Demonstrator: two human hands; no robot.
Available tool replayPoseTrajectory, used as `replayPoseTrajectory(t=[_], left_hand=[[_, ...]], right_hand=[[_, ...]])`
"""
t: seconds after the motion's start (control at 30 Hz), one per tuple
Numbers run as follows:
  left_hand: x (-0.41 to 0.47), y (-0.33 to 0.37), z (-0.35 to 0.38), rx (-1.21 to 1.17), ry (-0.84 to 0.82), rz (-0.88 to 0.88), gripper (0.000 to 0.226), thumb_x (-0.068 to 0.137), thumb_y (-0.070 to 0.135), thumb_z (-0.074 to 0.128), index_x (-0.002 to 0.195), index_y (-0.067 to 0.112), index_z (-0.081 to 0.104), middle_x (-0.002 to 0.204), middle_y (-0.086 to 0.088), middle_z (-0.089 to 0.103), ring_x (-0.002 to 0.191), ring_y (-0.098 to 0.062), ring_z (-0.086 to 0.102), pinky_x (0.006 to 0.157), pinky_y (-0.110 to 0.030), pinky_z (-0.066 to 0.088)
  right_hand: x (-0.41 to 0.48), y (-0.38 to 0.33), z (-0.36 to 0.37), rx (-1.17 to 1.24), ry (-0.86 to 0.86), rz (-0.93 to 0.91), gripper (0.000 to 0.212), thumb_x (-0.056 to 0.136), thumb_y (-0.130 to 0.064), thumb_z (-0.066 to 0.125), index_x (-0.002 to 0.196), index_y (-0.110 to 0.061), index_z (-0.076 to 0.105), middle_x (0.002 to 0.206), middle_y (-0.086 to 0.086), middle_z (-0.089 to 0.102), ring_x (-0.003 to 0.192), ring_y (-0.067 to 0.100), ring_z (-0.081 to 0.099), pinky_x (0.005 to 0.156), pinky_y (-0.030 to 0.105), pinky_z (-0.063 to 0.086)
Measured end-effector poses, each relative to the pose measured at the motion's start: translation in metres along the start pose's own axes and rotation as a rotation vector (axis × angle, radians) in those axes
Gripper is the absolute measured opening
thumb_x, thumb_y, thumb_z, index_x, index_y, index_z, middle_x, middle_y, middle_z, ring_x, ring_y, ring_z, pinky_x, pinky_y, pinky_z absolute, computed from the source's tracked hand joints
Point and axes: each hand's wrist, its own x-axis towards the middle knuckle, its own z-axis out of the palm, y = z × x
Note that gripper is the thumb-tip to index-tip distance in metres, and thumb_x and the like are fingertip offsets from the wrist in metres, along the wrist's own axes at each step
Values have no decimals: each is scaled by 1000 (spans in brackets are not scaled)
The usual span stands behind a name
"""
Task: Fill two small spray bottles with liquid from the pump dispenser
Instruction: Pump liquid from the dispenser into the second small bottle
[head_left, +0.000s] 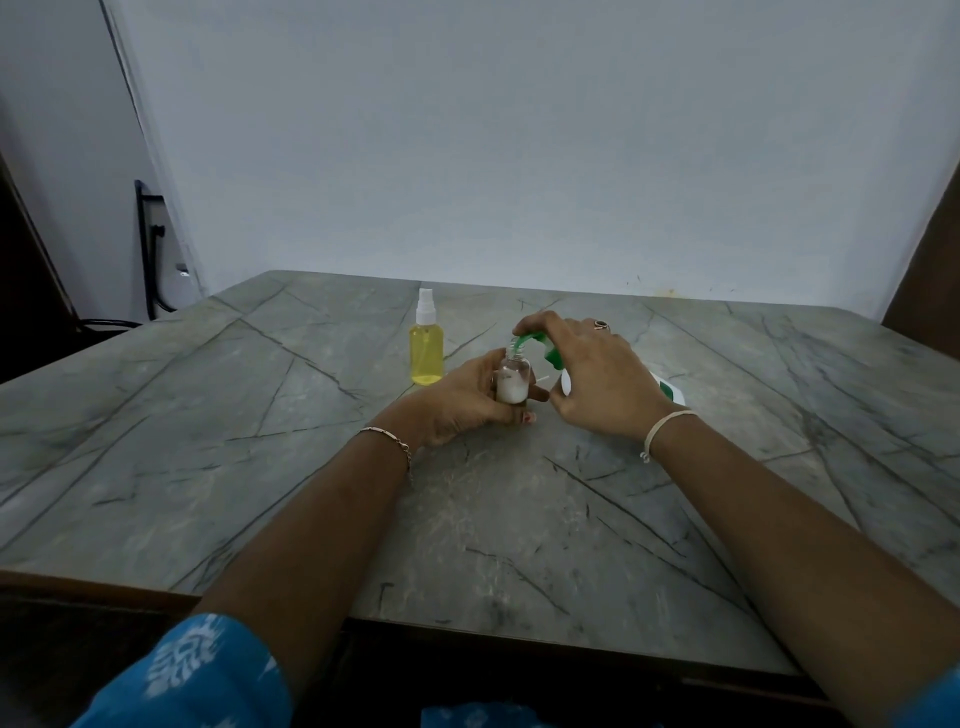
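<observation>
My left hand (462, 400) grips a small clear bottle (512, 383), open at the neck and holding white liquid in its lower part. My right hand (592, 374) lies over the green pump head (535, 344) of a white dispenser (670, 389), whose spout sits right over the bottle's mouth. Most of the dispenser's body is hidden behind my right hand. A second spray bottle (427, 347), filled with yellow liquid and capped with a white sprayer, stands upright just left of my hands. A thin white piece (542, 381) shows between my hands; what it is cannot be told.
The grey marble-patterned table (260, 441) reaches to a pale wall at the back. Dark cables and a bracket (150, 249) hang at the far left, beyond the table's edge.
</observation>
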Motion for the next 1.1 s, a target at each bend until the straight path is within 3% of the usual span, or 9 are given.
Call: replayPoseTrajectory(t=[0.13, 0.3, 0.5, 0.7, 0.93, 1.1], left_hand=[[1, -1, 0, 0, 14, 11, 48, 76, -12, 71, 106, 20, 53, 105, -1, 67, 119, -27, 58, 106, -43, 44], [2, -2, -1, -10, 29, -7, 50, 75, -10, 73, 108, 22, 53, 121, -12, 62, 124, -31, 54, 108, -45, 42], [1, -1, 0, -1, 1, -5, 50, 76, -12, 70, 110, 20, 52, 102, 2, 68, 113, -21, 60, 107, -43, 44], [1, -2, 0, -14, 10, 0, 56, 73, -8, 75, 116, 19, 52, 112, -4, 66, 122, -29, 56, 108, -47, 42], [2, -2, -2, -7, 19, -10, 51, 76, -10, 71, 110, 22, 53, 118, -9, 63, 122, -29, 55, 107, -44, 43], [1, -1, -1, -4, -2, 1, 48, 77, -12, 69, 108, 20, 53, 99, 4, 69, 108, -19, 61, 103, -39, 47]], right_hand=[[1, -1, 2, -27, 25, -4, 66, 74, -17, 66, 128, -36, 33, 115, 1, 61, 101, 24, 55, 89, 46, 48], [-1, -1, 2, -38, 38, -3, 70, 73, -19, 68, 131, -38, 33, 111, 2, 62, 98, 24, 56, 86, 44, 48], [-1, 1, -1, 17, -2, 2, 68, 73, -18, 66, 129, -37, 34, 116, 0, 62, 100, 22, 56, 88, 46, 48], [2, -2, 1, 30, 27, -7, 60, 74, -17, 64, 126, -33, 37, 118, -1, 61, 100, 23, 56, 87, 44, 48], [-1, 0, 1, 3, 14, 1, 72, 73, -19, 67, 131, -41, 30, 112, 1, 62, 97, 22, 55, 86, 44, 49], [0, 0, 0, 21, 5, -2, 69, 72, -16, 66, 129, -38, 33, 115, 0, 62, 100, 23, 56, 87, 47, 49]])
